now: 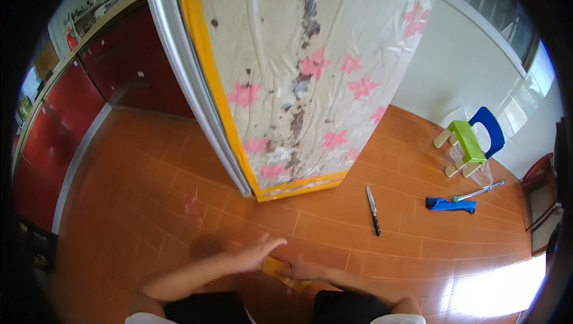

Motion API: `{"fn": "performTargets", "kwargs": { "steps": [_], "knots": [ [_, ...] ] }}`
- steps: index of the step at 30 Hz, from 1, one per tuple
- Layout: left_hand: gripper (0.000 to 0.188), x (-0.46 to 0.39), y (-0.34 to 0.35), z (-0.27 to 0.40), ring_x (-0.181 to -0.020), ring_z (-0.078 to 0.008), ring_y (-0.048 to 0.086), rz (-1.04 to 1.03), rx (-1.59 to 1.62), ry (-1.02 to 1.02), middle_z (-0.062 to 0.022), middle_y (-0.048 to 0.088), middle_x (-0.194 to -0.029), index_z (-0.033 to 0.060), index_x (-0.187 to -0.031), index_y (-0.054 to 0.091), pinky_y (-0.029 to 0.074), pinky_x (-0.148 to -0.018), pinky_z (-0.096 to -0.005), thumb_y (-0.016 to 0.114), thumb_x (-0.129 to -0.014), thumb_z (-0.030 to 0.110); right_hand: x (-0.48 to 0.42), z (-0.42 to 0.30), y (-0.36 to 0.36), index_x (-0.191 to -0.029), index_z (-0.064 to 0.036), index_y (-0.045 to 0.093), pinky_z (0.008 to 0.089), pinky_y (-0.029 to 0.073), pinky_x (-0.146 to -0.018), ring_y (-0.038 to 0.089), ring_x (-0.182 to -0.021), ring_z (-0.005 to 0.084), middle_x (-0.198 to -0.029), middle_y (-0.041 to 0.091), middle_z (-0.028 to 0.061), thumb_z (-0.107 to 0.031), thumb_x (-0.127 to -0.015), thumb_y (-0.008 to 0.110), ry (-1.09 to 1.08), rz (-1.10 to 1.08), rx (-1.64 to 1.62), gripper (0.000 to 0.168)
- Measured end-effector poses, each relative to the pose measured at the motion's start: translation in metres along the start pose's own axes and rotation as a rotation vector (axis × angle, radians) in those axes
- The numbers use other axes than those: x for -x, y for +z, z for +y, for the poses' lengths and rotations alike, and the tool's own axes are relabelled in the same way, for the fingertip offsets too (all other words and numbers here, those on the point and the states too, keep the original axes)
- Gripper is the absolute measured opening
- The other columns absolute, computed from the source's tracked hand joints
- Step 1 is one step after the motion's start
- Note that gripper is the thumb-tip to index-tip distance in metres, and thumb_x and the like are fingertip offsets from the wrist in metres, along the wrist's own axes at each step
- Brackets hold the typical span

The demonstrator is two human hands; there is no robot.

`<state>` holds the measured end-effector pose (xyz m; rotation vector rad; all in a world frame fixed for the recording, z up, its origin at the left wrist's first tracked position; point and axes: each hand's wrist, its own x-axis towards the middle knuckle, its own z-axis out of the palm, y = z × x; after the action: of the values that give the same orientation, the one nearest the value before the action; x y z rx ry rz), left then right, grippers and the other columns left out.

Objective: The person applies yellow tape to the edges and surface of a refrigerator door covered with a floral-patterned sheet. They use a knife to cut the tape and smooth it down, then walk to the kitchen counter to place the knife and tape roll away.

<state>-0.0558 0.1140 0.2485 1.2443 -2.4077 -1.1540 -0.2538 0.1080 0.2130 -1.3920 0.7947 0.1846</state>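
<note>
Low in the view, my left hand has its thumb and fingers spread, next to a yellow piece that looks like tape or film. My right hand grips that piece, blurred by motion. In front of me stands a tall panel wrapped in floral plastic film with pink flowers, its left and bottom edges bound in yellow tape. A silver metal frame runs along its left side. On the tiled floor to the right lies a knife with a black handle.
Red cabinets with a counter line the left. At the right, a small green and blue plastic chair stands near the tiled wall, with clear plastic about it. A flat mop with a blue cloth lies on the floor. A scrap of clear film lies left of the panel.
</note>
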Motion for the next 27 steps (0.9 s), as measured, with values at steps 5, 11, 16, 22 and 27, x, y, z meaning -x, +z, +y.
{"fn": "performTargets", "kwargs": {
  "steps": [5, 11, 16, 22, 27],
  "knots": [
    [0.045, -0.020, -0.037, 0.007, -0.083, -0.0223, 0.055, -0.020, 0.014, -0.071, -0.0120, 0.049, -0.099, 0.0073, -0.113, 0.049, 0.049, -0.070, -0.0307, 0.060, -0.072, -0.006, -0.015, 0.023, -0.004, -0.106, -0.003, 0.059, 0.0269, 0.052, -0.065, 0.064, -0.068, 0.0140, -0.083, 0.065, 0.0089, -0.029, -0.093, 0.047, -0.234, 0.138, -0.162, 0.032],
    [0.044, -0.037, -0.081, 0.003, -0.102, -0.0195, 0.056, 0.293, 0.185, -0.172, -0.0135, 0.054, -0.113, 0.0023, -0.116, 0.050, 0.048, -0.087, -0.0315, 0.069, -0.077, 0.011, 0.010, -0.007, -0.029, -0.100, 0.002, 0.057, 0.0271, 0.052, -0.056, 0.064, -0.059, 0.0178, -0.080, 0.064, 0.0109, -0.033, -0.094, 0.045, -0.280, 0.149, -0.603, 0.038],
    [0.056, -0.021, -0.076, -0.005, -0.108, -0.0194, 0.053, 0.143, 0.992, -0.458, -0.0130, 0.056, -0.114, -0.0031, -0.119, 0.047, 0.044, -0.089, -0.0335, 0.066, -0.081, 0.034, 0.029, -0.033, -0.040, -0.099, 0.003, 0.056, 0.0269, 0.052, -0.055, 0.062, -0.060, 0.0173, -0.077, 0.063, 0.0107, -0.030, -0.095, 0.043, -0.304, 0.191, -0.642, 0.036],
    [0.060, -0.033, -0.068, 0.046, -0.108, -0.0173, 0.052, 0.248, 0.479, -0.195, -0.0105, 0.055, -0.116, -0.0014, -0.118, 0.050, 0.043, -0.090, -0.0288, 0.075, -0.073, 0.030, 0.026, -0.027, -0.050, -0.097, 0.003, 0.055, 0.0274, 0.052, -0.053, 0.062, -0.058, 0.0183, -0.075, 0.062, 0.0107, -0.030, -0.095, 0.042, -0.323, 0.275, -0.577, 0.036],
    [0.013, -0.044, -0.054, 0.042, -0.068, -0.0107, 0.061, 0.595, 0.174, -0.087, -0.0074, 0.066, -0.073, 0.0021, -0.082, 0.067, 0.048, -0.062, -0.0265, 0.069, -0.078, 0.015, 0.023, -0.031, -0.047, -0.109, 0.003, 0.051, 0.0286, 0.053, -0.058, 0.063, -0.064, 0.0189, -0.080, 0.061, 0.0097, -0.027, -0.095, 0.044, -0.398, 0.252, -0.623, 0.034]
  ]
}}
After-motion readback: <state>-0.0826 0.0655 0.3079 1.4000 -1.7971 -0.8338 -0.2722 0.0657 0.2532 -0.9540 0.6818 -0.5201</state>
